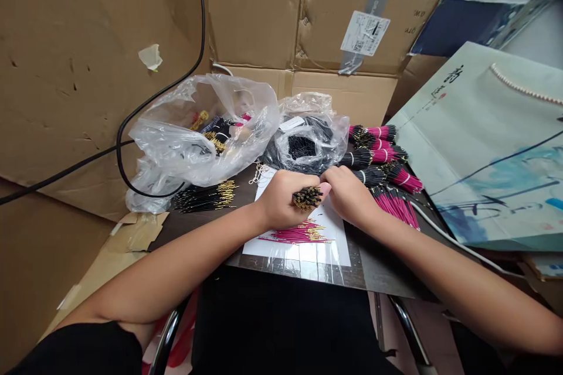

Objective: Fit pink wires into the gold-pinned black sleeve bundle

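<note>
My left hand (pixel 281 199) is closed around a bundle of black wires with gold tips (pixel 307 197), the tips pointing right. My right hand (pixel 349 193) is curled against the bundle's tip end, fingers pinched together there; what it grips is hidden. Below the hands, loose pink wires (pixel 299 233) lie on a white sheet (pixel 328 246) on the small dark table (pixel 382 269).
Tied bundles of pink and black wires (pixel 382 155) lie to the right. Clear plastic bags (pixel 206 135) with more wires sit behind, black gold-tipped wires (pixel 206 196) at left. Cardboard boxes (pixel 264 6) wall the back, a black cable (pixel 132 123) hangs left, a paper bag (pixel 488 146) stands right.
</note>
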Available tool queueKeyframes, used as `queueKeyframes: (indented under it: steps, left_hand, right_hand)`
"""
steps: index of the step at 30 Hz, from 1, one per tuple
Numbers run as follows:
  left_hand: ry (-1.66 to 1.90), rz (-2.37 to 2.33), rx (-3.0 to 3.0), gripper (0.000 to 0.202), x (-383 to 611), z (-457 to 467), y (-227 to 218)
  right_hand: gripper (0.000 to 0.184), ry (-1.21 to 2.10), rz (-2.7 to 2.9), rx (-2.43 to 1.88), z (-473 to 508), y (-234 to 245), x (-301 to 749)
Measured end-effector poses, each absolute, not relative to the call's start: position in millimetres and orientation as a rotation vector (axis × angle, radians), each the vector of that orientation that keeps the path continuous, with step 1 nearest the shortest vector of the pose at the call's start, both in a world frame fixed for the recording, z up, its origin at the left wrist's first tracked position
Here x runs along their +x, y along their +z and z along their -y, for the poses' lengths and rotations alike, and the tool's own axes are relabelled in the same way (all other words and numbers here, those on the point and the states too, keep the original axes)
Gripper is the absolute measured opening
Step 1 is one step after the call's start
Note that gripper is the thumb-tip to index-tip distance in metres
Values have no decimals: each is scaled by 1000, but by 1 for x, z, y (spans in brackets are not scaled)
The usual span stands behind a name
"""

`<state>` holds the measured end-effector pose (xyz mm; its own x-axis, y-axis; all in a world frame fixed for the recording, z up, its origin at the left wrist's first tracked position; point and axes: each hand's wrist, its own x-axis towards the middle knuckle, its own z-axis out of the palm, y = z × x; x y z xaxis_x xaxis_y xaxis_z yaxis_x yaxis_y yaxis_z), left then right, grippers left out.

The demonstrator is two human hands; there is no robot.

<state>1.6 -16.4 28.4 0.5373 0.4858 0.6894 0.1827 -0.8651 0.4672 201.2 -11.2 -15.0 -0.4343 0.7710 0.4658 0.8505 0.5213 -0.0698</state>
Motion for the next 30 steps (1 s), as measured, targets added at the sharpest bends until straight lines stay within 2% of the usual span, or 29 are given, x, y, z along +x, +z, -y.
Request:
queueKeyframes:
  steps: [4, 7, 11, 21, 30]
  left_hand:
    - [1242, -494, 2434, 37, 18, 12, 30]
    - [1269, -514, 2408, 37, 28, 9, 25]
    - [1310, -638, 2374, 38, 32, 6, 8]
    - [1185, -539, 2370, 30, 29, 7, -12]
    - [1130, -544, 2309, 25, 29, 9, -11]
  right_hand:
    - [10, -277, 2055, -1239, 32, -2, 211]
    - [28, -293, 1840, -1011, 51, 5, 213]
    - [38, -298, 1819, -755, 68, 6, 207]
    - [27, -193, 1845, -676, 71, 4, 194]
    - [34, -60, 1871, -703, 67, -1, 197]
